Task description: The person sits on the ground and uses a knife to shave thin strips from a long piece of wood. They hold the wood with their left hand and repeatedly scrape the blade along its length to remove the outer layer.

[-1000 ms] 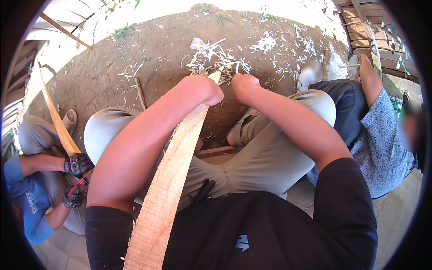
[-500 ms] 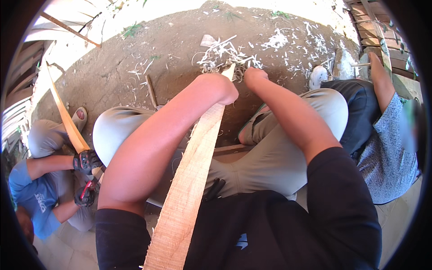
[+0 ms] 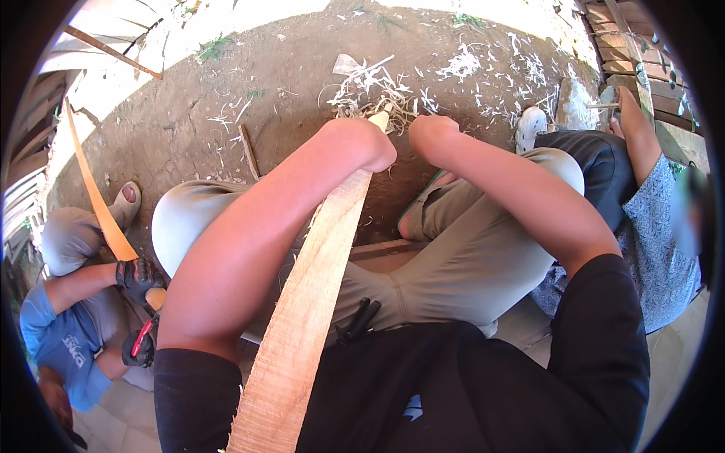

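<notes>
- Left hand (image 3: pixel 374 146): bent over the wooden plank (image 3: pixel 300 321) near its narrow tip; fingers hidden, can't tell how far closed or whether it grips.
- Right hand (image 3: pixel 432 136): just right of the tip, looks curled; fingers and any tool hidden, can't tell.
- Plank: passes under left hand, tip just beyond it, wide end running back toward the body.
- Shavings (image 3: pixel 368 84): heaped just beyond both hands.
- Step, judging by shavings: thinning the tip. Next pass likely calls for a steady plank and even strokes.
- Well left of left hand: co-worker's gloved hands (image 3: pixel 136 273) with a curved wooden strip (image 3: pixel 97 198).
</notes>
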`<state>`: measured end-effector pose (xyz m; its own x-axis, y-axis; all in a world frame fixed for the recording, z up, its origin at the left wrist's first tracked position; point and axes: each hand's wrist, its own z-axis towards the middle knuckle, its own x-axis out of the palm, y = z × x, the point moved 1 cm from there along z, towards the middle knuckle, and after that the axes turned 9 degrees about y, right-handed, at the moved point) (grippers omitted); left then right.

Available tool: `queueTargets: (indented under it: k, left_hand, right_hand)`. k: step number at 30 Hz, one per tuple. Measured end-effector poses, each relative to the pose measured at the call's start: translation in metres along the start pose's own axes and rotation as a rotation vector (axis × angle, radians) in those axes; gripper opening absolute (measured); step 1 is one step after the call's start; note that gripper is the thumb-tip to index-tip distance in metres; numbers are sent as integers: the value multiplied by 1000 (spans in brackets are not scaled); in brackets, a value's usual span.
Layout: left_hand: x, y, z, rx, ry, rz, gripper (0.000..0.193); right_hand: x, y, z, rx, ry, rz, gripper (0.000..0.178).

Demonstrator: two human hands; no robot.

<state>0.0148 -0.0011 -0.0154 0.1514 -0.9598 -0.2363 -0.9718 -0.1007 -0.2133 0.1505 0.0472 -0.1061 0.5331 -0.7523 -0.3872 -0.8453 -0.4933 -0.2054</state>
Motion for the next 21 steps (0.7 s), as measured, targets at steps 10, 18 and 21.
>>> queueTargets:
  k: [10, 18, 21]
  left_hand:
    - [2, -4, -6, -14, -13, -12, 45]
    - [2, -2, -3, -17, 15, -45, 47]
    - [2, -5, -3, -14, -3, -54, 47]
  right_hand:
    - [15, 0, 1, -2, -74, 113, 32]
    - [11, 17, -4, 33, -43, 136, 31]
    - [17, 18, 24, 75, -109, 208, 28]
